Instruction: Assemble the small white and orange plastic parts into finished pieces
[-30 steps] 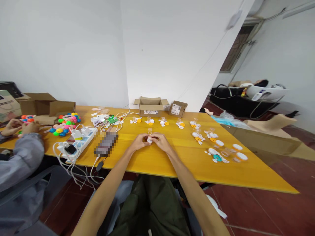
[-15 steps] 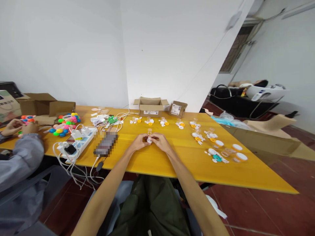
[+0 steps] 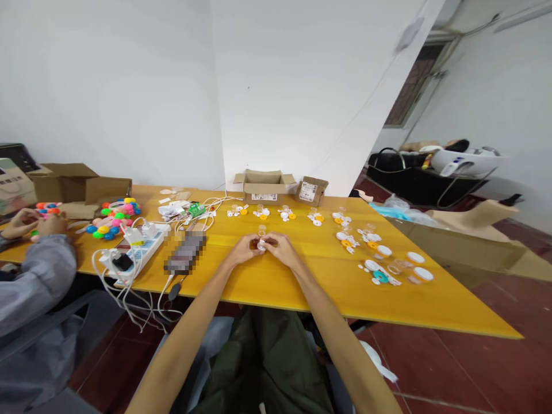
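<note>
Between the fingertips of my left hand (image 3: 244, 249) and my right hand (image 3: 279, 247) is a small white plastic part (image 3: 261, 245). Both hands are closed on it, low over the table, and the fingers hide much of its shape. Just beyond them stands a small clear cup (image 3: 262, 230). Farther back lie little groups of white and orange plastic parts, such as an orange ring (image 3: 263, 217). At the right is a teal ring (image 3: 380, 277) among white pieces, near a clear jar with a white lid (image 3: 422, 275).
A phone (image 3: 186, 253) and a white power strip (image 3: 144, 253) with tangled cables lie left of my arms. Cardboard boxes, one open (image 3: 264, 187), stand by the wall. At far left a co-worker's hands (image 3: 52, 223) handle colourful beaded rings (image 3: 106, 230).
My hands stay in the same place, with the white part turned slightly between the fingertips. Nothing else has visibly moved.
</note>
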A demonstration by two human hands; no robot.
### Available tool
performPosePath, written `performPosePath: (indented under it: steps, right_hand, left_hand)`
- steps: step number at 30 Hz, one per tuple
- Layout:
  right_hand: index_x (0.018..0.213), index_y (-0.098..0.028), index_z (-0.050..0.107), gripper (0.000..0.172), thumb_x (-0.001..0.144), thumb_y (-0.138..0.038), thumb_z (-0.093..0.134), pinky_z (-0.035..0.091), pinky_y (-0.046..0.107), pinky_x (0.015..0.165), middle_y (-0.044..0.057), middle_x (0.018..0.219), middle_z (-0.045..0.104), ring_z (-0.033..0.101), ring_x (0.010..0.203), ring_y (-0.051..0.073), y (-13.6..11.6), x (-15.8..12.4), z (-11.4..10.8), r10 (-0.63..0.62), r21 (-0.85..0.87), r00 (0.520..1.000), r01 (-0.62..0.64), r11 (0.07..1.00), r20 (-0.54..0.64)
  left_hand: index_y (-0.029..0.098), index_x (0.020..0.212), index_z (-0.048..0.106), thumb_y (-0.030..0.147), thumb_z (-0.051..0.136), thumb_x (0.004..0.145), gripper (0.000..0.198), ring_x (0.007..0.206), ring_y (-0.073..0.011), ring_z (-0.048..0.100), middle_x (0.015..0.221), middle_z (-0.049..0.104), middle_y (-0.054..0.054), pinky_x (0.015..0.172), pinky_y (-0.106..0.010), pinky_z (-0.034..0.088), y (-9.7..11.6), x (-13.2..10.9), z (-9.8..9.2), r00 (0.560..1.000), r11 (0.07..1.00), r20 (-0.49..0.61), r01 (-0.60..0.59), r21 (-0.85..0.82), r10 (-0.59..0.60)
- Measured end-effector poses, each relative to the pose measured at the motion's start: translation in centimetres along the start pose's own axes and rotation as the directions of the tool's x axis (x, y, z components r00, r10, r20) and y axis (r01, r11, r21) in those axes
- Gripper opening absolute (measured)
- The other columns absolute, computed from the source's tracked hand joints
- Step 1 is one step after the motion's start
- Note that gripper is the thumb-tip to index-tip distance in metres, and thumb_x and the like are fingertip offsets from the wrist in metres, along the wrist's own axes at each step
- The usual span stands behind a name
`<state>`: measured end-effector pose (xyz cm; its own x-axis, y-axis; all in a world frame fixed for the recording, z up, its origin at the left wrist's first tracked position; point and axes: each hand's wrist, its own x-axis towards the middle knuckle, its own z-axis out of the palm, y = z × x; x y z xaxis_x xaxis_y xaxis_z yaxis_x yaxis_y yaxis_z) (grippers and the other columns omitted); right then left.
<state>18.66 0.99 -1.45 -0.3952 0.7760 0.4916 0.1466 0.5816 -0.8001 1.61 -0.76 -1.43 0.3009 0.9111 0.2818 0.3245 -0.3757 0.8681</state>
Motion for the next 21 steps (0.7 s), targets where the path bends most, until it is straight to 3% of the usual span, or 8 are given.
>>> performPosePath:
  steps: [11, 21]
  right_hand:
    - [0.079, -0.022, 0.069, 0.017, 0.079, -0.038, 0.063, 0.053, 0.030, 0.070, 0.003, 0.083, 0.072, 0.066, 0.080, 0.019, -0.4, 0.0, -0.3, 0.065, 0.019, 0.997, -0.064, 0.998, -0.036]
    - [0.078, -0.021, 0.069, 0.017, 0.081, -0.034, 0.058, 0.053, 0.033, 0.076, 0.002, 0.081, 0.073, 0.067, 0.079, 0.020, 0.5, 0.1, -0.7, 0.121, 0.019, 0.992, -0.122, 0.992, 0.040]
  left_hand:
    - [0.016, 0.089, 0.071, 0.023, 0.076, 0.066, 0.024, 0.080, -0.0182, 0.065, 0.086, 0.073, -0.003, 0.079, -0.030, 0.052, 0.3, -0.1, 0.0, 1.000, 1.000, -0.023, 0.003, -0.013, -0.004]
    - [0.017, 0.094, 0.070, 0.022, 0.075, 0.068, 0.027, 0.081, -0.0176, 0.064, 0.088, 0.072, -0.002, 0.082, -0.031, 0.051, -0.4, 0.1, 0.0, 0.999, 1.000, -0.032, -0.003, 0.003, 0.003]
